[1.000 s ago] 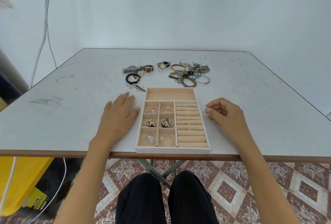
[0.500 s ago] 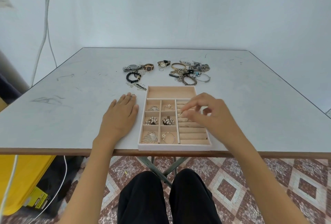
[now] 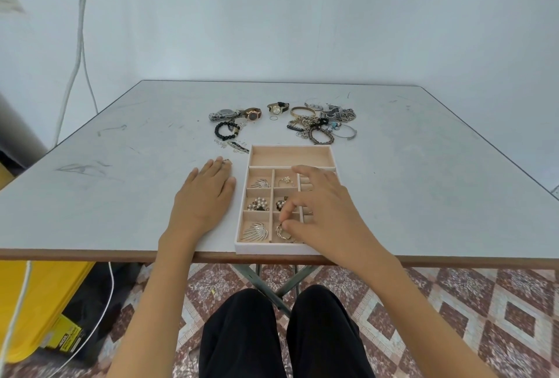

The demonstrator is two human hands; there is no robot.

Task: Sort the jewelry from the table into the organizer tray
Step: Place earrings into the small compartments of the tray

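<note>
The beige organizer tray (image 3: 272, 249) sits at the table's front edge. Its small left compartments hold silver fan brooches (image 3: 255, 231), pearl clusters (image 3: 258, 212) and a gold hoop (image 3: 284, 235). My right hand (image 3: 323, 211) reaches across the tray's ring rolls, with thumb and forefinger curled down into the front middle compartment. They pinch a small ring (image 3: 279, 227) that is mostly hidden. My left hand (image 3: 205, 199) lies flat on the table just left of the tray. Behind the tray lie loose watches (image 3: 239, 113) and a heap of bracelets and chains (image 3: 323, 123).
A black bead bracelet (image 3: 227, 131) and small loose pieces (image 3: 239, 147) lie near the tray's far left corner. The tray's long back compartment (image 3: 292, 156) holds nothing. A yellow bin (image 3: 39, 302) and cables stand on the floor to the left.
My right hand carried the ring from the table right of the tray, over the ring rolls, down to the front middle compartment. My left hand stayed flat.
</note>
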